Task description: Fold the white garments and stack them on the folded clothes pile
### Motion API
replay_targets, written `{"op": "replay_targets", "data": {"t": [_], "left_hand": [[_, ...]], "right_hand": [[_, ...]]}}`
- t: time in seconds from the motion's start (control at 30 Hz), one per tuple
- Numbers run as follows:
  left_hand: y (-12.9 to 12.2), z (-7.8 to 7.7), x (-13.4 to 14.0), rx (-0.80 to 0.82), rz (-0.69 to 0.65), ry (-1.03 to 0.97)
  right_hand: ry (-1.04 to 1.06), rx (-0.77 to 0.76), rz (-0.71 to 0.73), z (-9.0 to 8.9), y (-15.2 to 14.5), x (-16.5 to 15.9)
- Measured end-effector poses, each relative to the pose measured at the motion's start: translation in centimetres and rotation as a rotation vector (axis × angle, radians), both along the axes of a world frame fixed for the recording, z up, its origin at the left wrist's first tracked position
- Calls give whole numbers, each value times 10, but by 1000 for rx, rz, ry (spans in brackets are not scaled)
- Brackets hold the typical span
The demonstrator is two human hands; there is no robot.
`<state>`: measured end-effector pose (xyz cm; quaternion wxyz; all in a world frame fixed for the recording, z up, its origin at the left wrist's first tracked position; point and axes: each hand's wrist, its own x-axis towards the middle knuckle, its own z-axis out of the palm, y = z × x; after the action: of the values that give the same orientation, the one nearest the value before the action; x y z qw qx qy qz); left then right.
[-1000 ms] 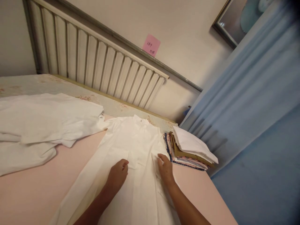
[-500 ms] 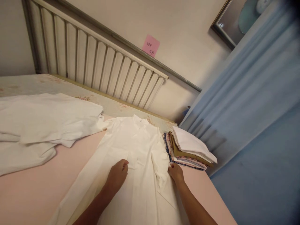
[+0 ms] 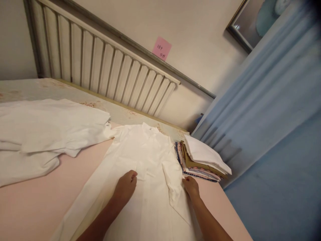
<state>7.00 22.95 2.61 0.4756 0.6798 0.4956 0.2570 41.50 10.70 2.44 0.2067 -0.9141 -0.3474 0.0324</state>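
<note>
A long white coat point(image 3: 150, 157) lies spread out in front of me, collar at the far end. My left hand point(image 3: 126, 183) is over the front of the coat with its fingers curled in; what is between them, if anything, is hidden. At the coat's right side, my right hand point(image 3: 190, 184) pinches the end of the sleeve point(image 3: 173, 174), which is bent down along the body with some creases. That hand is just in front of a stack of folded clothes point(image 3: 200, 160), topped by a white piece.
Another white garment point(image 3: 52, 127) lies loosely bunched at left on the pink surface point(image 3: 82, 170). A flowered cover point(image 3: 120, 108) runs along the back, below a radiator point(image 3: 100, 63). A blue curtain point(image 3: 263, 100) hangs at right. A pink note point(image 3: 162, 48) is on the wall.
My right hand has moved slightly to the right, drawing the sleeve with it, and the sleeve looks smoother. My left hand has stayed almost in place.
</note>
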Motion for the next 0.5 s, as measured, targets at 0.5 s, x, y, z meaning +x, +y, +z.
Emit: {"op": "replay_targets", "data": {"t": [0.5], "left_hand": [[-20,-27,-4,811,175,358]], "right_hand": [[82,-5,81,-5,-36,-1]]}}
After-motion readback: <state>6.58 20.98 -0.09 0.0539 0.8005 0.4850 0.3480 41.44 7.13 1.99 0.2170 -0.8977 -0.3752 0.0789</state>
